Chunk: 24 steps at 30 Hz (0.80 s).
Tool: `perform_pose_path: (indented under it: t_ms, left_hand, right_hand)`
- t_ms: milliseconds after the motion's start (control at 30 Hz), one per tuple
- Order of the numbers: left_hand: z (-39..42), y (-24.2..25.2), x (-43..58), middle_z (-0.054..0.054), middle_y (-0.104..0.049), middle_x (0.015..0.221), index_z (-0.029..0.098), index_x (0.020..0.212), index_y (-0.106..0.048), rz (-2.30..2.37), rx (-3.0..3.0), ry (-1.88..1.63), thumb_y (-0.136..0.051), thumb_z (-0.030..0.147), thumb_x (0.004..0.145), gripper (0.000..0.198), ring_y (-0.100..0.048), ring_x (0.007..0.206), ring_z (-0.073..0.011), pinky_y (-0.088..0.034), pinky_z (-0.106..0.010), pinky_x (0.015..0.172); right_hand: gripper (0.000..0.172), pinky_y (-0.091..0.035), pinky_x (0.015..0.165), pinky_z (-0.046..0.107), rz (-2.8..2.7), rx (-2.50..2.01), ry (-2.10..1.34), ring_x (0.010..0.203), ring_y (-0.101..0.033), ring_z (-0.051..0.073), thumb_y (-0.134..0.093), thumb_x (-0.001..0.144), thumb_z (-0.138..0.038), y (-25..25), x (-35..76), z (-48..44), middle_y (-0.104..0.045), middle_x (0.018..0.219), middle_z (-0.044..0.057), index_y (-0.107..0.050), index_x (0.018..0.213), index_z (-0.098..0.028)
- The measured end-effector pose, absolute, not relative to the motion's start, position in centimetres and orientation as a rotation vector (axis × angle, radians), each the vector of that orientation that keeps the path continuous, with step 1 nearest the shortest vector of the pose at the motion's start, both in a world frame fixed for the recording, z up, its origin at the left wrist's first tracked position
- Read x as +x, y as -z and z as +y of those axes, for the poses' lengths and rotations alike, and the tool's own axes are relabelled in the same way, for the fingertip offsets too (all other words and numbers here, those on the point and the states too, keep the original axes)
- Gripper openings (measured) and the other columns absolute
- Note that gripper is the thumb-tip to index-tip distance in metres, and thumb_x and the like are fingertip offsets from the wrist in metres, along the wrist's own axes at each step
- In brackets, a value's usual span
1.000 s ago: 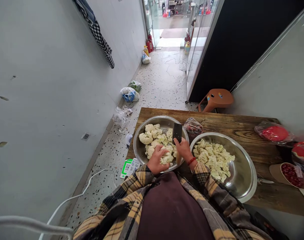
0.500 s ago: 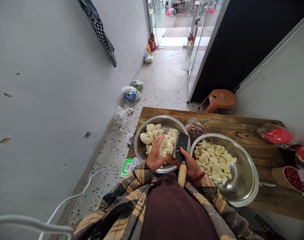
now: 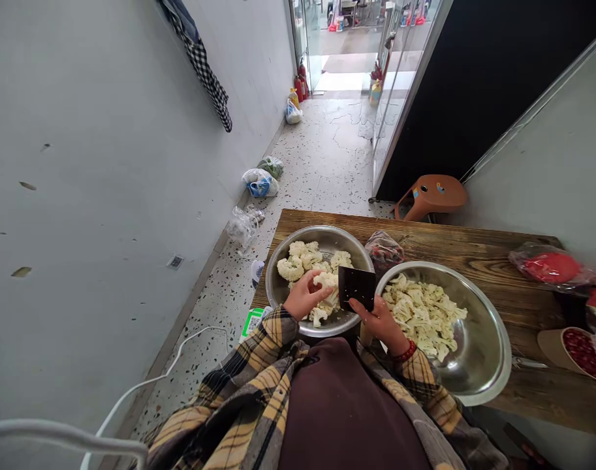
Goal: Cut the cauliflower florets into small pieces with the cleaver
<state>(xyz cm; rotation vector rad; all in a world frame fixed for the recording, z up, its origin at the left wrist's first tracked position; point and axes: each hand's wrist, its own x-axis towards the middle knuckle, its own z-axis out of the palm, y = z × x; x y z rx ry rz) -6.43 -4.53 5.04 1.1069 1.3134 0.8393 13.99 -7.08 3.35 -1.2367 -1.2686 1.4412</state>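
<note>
Fingers of the left hand (image 3: 303,299) wrap round a chunk of cauliflower (image 3: 327,287) and hold it just above the near side of the left bowl (image 3: 277,277). The right hand (image 3: 383,320) is closed tight on a knife (image 3: 357,287), and its wide dark blade stands right beside the chunk, over that bowl's near right rim. The chunk looks light and bumpy. I think it would crumble if squeezed hard, so the thick stalk is the best place to hold it. More white pieces (image 3: 298,254) lie in the bowl. To its right sits a second bowl (image 3: 476,356) with small cut bits (image 3: 422,313). A plastic bag (image 3: 384,249) lies just behind its far right rim. Under the bowl is a wooden table (image 3: 474,251), and far behind it an orange stool (image 3: 429,196) stands on the floor.
</note>
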Motion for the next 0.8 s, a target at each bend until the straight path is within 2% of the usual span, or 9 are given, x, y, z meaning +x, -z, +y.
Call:
perform_pose_path:
  t_ms: [100,200,333,400,500,600,700,800]
  left_hand:
    - [-4.5,-5.7,-6.3,0.001,-0.057,0.076,0.015,0.106,-0.054,1.195,1.064,-0.726,-0.075,0.044,0.063,0.056,-0.053,0.056,-0.0106,-0.047,-0.024,0.048]
    - [-4.7,-5.9,-6.0,0.000,-0.059,0.076,0.015,0.094,-0.055,1.108,1.008,-0.720,-0.074,0.042,0.064,0.044,-0.056,0.058,-0.0118,-0.049,-0.024,0.047]
    - [-5.3,-5.5,-4.8,0.000,-0.061,0.073,0.015,0.091,-0.054,1.155,0.820,-0.830,-0.075,0.034,0.061,0.041,-0.057,0.057,-0.0114,-0.049,-0.023,0.045]
    - [-5.4,-5.4,-4.0,0.001,-0.061,0.069,0.015,0.090,-0.052,1.225,0.700,-0.910,-0.074,0.028,0.059,0.040,-0.056,0.054,-0.0104,-0.050,-0.024,0.048]
    - [-5.0,-5.9,-3.2,0.002,-0.062,0.068,0.017,0.092,-0.048,1.219,0.553,-1.052,-0.072,0.022,0.058,0.042,-0.061,0.058,-0.0116,-0.055,-0.030,0.061]
    - [-4.1,-6.8,-3.7,0.001,-0.064,0.076,0.019,0.095,-0.048,1.130,0.546,-1.158,-0.072,0.020,0.058,0.045,-0.065,0.072,-0.0146,-0.054,-0.032,0.072]
    - [-3.4,-7.2,-5.1,-0.002,-0.063,0.091,0.020,0.096,-0.052,1.189,0.617,-1.228,-0.074,0.021,0.057,0.045,-0.064,0.078,-0.0146,-0.053,-0.027,0.065]
    - [-3.5,-6.8,-6.0,-0.003,-0.058,0.107,0.022,0.102,-0.056,1.256,0.738,-1.141,-0.076,0.026,0.058,0.048,-0.062,0.077,-0.0141,-0.050,-0.023,0.056]
  right_hand:
    - [0.023,-0.049,0.073,0.032,-1.454,-1.226,-1.347,0.076,-0.061,0.019,-0.063,0.079,-0.040,-3.7,14.4,-7.4,-0.069,0.084,0.003,-0.069,0.087,-0.019]
    - [0.027,-0.049,0.070,0.031,-1.438,-1.294,-1.358,0.073,-0.060,0.019,-0.062,0.079,-0.042,-3.2,14.9,-7.6,-0.069,0.079,0.003,-0.068,0.084,-0.016]
    - [0.030,-0.050,0.074,0.033,-1.246,-1.353,-1.461,0.073,-0.060,0.018,-0.066,0.076,-0.044,-2.0,15.0,-7.7,-0.069,0.078,0.004,-0.069,0.083,-0.015]
    - [0.028,-0.052,0.074,0.033,-1.006,-1.359,-1.512,0.074,-0.062,0.019,-0.070,0.072,-0.042,-1.4,14.5,-7.8,-0.070,0.079,0.003,-0.069,0.081,-0.016]
    - [0.024,-0.055,0.070,0.032,-0.553,-1.312,-1.570,0.075,-0.065,0.019,-0.072,0.069,-0.040,-0.6,13.6,-7.9,-0.071,0.084,0.002,-0.067,0.084,-0.022]
    - [0.022,-0.058,0.065,0.031,-0.231,-1.243,-1.637,0.074,-0.067,0.018,-0.071,0.070,-0.039,0.1,13.4,-8.0,-0.071,0.085,-0.001,-0.065,0.085,-0.023]
    - [0.026,-0.060,0.064,0.031,-0.002,-1.188,-1.693,0.072,-0.068,0.017,-0.073,0.068,-0.038,0.3,14.0,-7.8,-0.071,0.083,-0.002,-0.064,0.086,-0.021]
    - [0.027,-0.060,0.066,0.031,0.010,-1.163,-1.674,0.074,-0.068,0.018,-0.074,0.067,-0.037,-0.2,14.6,-7.6,-0.072,0.085,-0.001,-0.063,0.087,-0.020]
